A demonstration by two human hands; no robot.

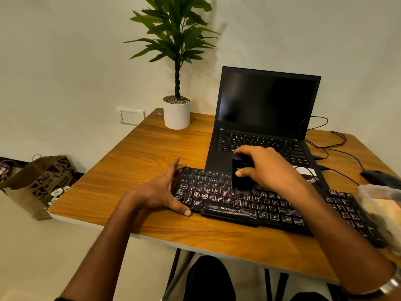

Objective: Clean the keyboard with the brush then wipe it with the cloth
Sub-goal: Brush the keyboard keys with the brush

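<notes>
Across the frame's lower centre lies the keyboard (249, 205), steadied at its left end by my left hand (160, 192), fingers spread. My right hand (262, 168) grips the black brush (240, 172) on the upper key rows: brushing step; next, sweep rightward.

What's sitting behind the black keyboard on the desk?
An open laptop with a dark screen stands right behind the keyboard. The right hand, gripping a black brush, covers part of its front edge and keys.
</notes>
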